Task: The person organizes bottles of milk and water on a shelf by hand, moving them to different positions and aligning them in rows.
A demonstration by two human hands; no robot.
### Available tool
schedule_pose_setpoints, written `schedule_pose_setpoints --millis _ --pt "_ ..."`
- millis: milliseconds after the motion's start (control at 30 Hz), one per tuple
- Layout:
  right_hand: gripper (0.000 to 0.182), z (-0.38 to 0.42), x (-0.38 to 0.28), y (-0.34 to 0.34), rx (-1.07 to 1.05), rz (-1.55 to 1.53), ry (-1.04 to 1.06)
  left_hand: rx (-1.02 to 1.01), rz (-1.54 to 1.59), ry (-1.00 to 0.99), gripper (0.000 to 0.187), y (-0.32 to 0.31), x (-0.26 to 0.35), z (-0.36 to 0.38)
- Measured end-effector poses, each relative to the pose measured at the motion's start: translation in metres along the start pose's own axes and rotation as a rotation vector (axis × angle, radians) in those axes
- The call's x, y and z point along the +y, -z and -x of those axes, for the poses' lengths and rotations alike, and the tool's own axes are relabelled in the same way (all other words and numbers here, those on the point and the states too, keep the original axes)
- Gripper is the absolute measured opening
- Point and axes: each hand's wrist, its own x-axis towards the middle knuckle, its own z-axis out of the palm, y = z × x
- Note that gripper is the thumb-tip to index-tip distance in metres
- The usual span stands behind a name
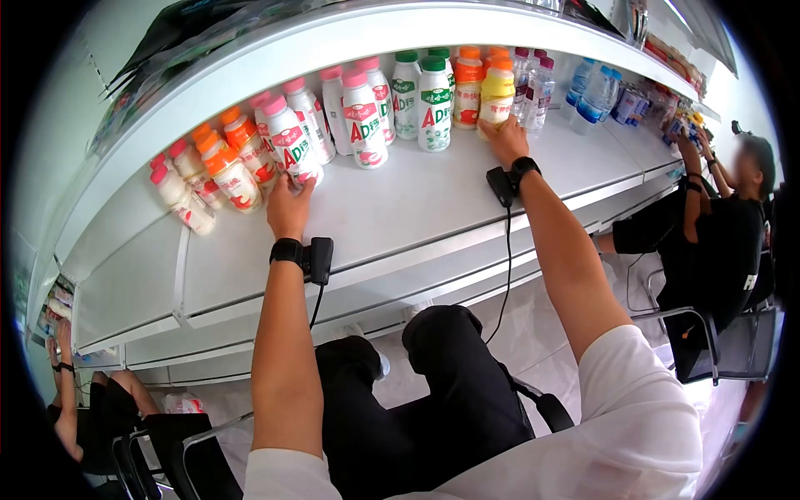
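Note:
My left hand (289, 207) is closed around the base of a white milk drink bottle (289, 142) with a pink cap and "AD" on its label. The bottle stands on the shelf, leaning slightly. My right hand (505, 142) grips the lower part of a yellow drink bottle (497, 93) with an orange cap; some of its fingers are hidden behind it. Between my hands stand another pink-capped bottle (364, 125) and a green-capped bottle (434, 108), with more like them behind. An orange-capped bottle (227, 175) is just left of my left hand.
Cream bottles with red caps (182, 198) stand at the far left of the white shelf (383, 217). Clear purple-capped bottles (537, 96) and blue-labelled water bottles (596, 98) are on the right. An upper shelf edge (400, 29) overhangs the rows. Other people sit at both sides.

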Motion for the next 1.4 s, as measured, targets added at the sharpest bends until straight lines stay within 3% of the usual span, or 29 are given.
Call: schedule_pose_setpoints --millis 967,1400 --pt "0.078 0.0 0.002 -0.001 -0.006 0.056 0.016 0.015 -0.083 -0.016 0.052 0.006 0.01 0.004" --pt "0.087 0.008 -0.003 0.006 -0.023 0.09 0.03 0.016 -0.123 -0.002 0.054 -0.005 -0.007 -0.002"
